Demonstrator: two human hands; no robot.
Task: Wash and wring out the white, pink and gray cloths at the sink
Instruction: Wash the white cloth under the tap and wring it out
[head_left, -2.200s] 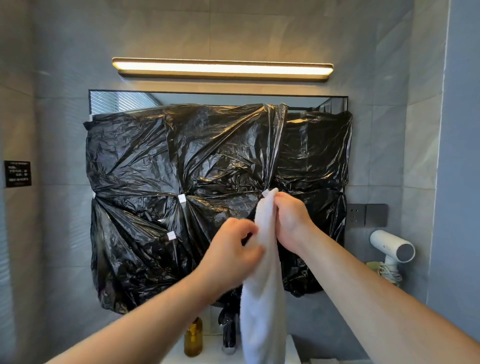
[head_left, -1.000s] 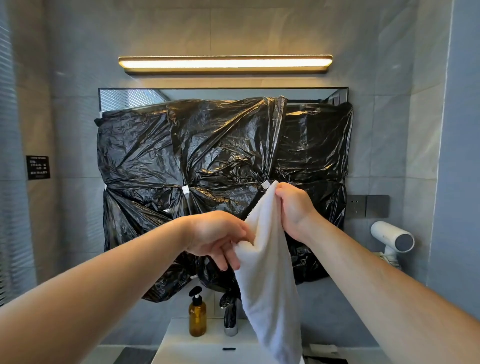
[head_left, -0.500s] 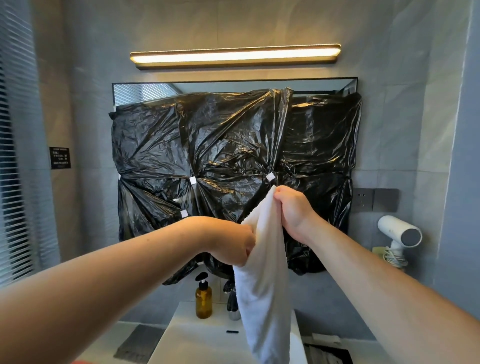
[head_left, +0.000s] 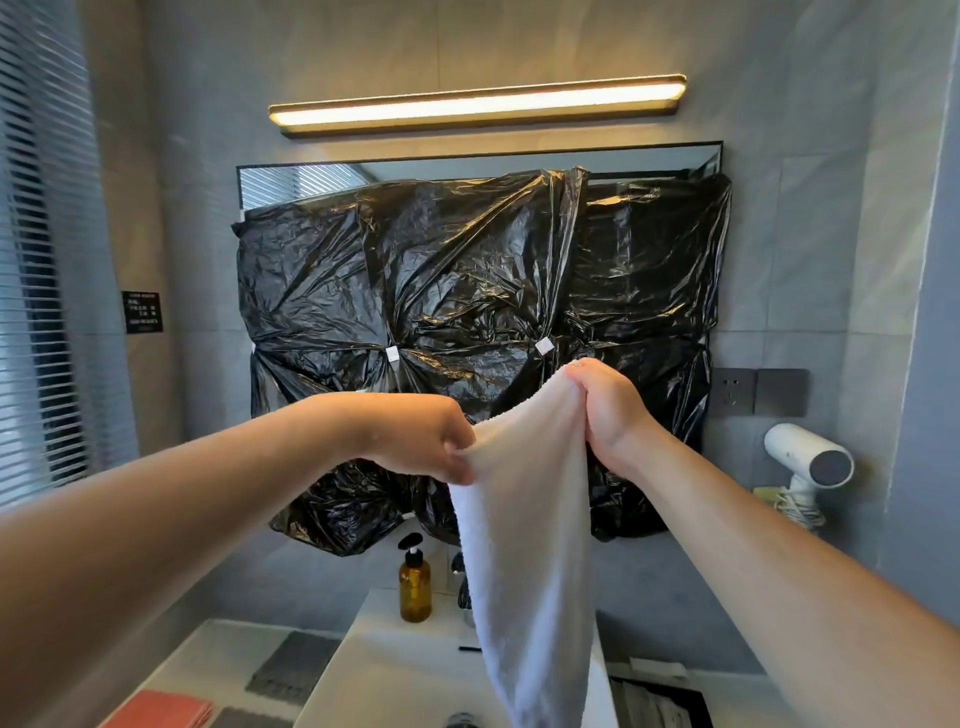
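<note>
A white cloth (head_left: 524, 545) hangs in front of me above the white sink (head_left: 384, 670). My right hand (head_left: 605, 410) pinches its top corner up high. My left hand (head_left: 431, 441) grips the upper edge a little lower and to the left, so the top edge is stretched between the two hands. The cloth's lower end reaches down past the sink rim. On the counter left of the sink lie a pink cloth (head_left: 161, 709) and a gray cloth (head_left: 293, 667), both flat. The black faucet (head_left: 460, 582) is mostly hidden behind the white cloth.
An amber soap pump bottle (head_left: 414, 582) stands at the sink's back left. Black plastic sheeting (head_left: 478, 322) covers the mirror. A white hair dryer (head_left: 808, 462) hangs on the right wall under a wall socket (head_left: 735, 392). Window blinds (head_left: 36, 291) fill the left side.
My left hand has slid left along the cloth's top edge, spreading it. The view has tilted down, bringing the sink, the counter and the pink and gray cloths into sight.
</note>
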